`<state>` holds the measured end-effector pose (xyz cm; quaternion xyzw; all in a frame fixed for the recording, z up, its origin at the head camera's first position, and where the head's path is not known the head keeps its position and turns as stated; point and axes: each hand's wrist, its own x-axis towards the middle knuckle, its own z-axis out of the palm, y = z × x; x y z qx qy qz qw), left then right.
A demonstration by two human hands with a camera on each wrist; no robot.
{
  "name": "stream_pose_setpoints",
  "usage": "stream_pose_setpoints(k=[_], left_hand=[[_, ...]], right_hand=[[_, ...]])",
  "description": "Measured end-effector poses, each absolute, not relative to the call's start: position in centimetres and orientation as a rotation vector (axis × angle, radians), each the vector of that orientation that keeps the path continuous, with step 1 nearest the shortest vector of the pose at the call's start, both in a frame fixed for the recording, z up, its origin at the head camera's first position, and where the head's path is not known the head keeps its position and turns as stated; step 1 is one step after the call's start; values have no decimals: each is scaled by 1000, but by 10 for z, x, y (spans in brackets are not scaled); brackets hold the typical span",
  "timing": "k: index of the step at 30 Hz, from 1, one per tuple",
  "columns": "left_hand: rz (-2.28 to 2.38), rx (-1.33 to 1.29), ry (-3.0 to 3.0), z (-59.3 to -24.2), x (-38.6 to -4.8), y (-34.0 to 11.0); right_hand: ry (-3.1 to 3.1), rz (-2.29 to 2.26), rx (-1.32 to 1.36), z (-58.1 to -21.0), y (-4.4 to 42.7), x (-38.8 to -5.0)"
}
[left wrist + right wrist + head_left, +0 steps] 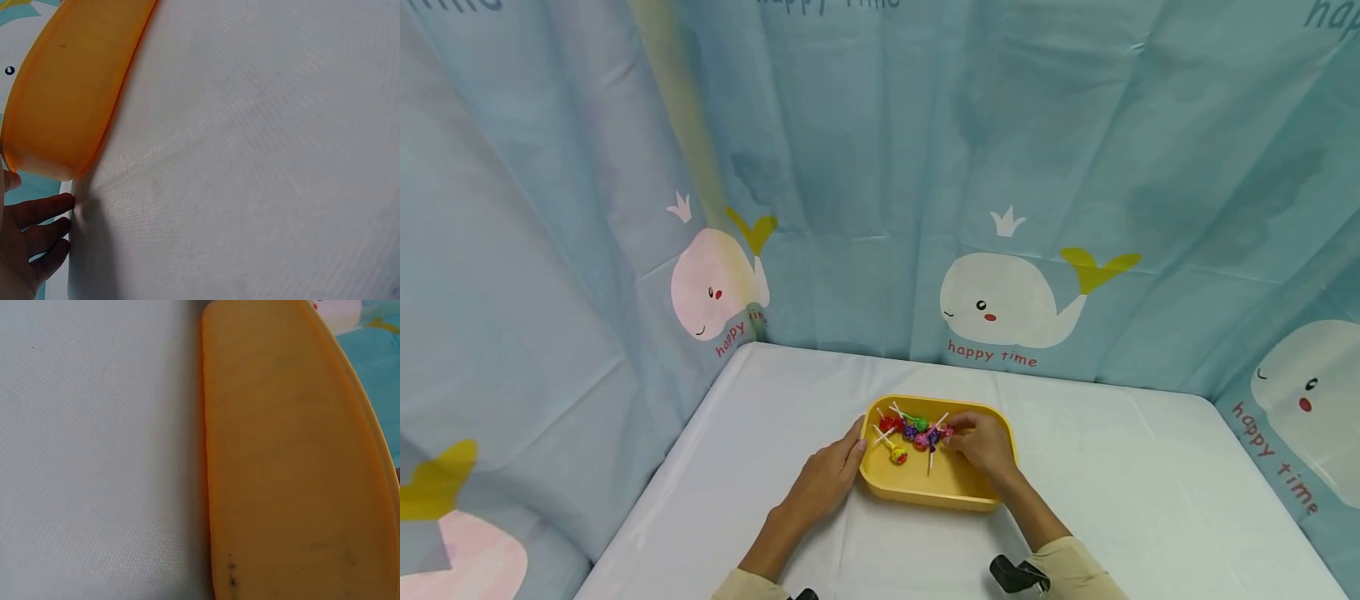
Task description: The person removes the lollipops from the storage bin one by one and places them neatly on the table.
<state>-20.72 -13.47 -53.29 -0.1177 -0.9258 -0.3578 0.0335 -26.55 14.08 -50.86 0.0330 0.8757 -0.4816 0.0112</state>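
A yellow tray (925, 497) (69, 87) (300, 450) holds several wrapped lollipops, among them a yellow one (898, 455), a red one (889, 424) and a green one (921, 424). At the tray's left end, my left hand (829, 479) (37, 237) touches the side with its fingers loosely extended. My right hand (987, 446) reaches over the right part of the tray, and its thumb and index finger pinch a pink lollipop (947, 431) at the right edge of the pile. The right wrist view shows only the tray's outer wall, not the fingers.
The tray stands on a table with a white cloth (1112, 483). Behind and at the sides hangs a blue curtain (865, 167) printed with whales. A black strap piece (1017, 575) sits near the right sleeve.
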Motion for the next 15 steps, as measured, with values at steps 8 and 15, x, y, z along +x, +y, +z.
stream_pose_setpoints(k=[8,15], left_hand=[[-1114,-348,-2843,-533,-207,-135],[-1123,-336,-2841,-534,-207,-135]], right_hand=[[2712,-1431,73,-511,138,-264],[2723,-1349,21,-512,138,-265]])
